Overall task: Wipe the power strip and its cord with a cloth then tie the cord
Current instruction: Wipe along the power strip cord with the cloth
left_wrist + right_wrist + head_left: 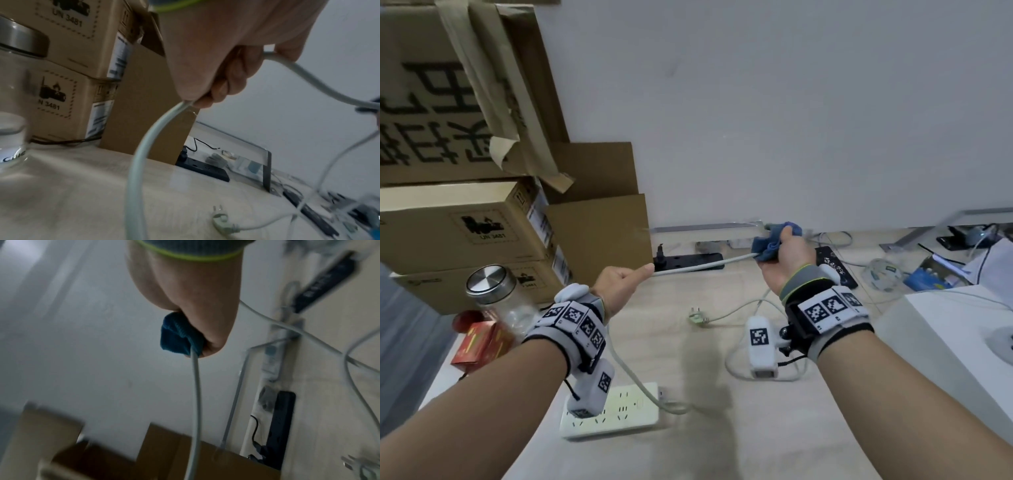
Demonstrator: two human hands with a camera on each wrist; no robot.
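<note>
Desk [722, 445]: white power strip [633, 416] lies near you.
Left hand [619, 287]: you grip the cord [702, 265].
Right hand [786, 257]: you squeeze the blue cloth [770, 245] around the cord.

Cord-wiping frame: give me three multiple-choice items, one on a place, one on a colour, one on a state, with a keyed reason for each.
1. Where does the white power strip lie?
A. On the table below the left hand
B. On the cardboard boxes
C. In the right hand

2. What colour is the cloth?
A. Red
B. Blue
C. Yellow

3. How is the cord between the hands?
A. Coiled and tied
B. Lying slack on the table
C. Stretched in the air

Key: 1 A, it rests flat on the table under the left hand. 2 B, a blue wad in the right hand. 3 C, it runs straight from fist to fist.
</note>
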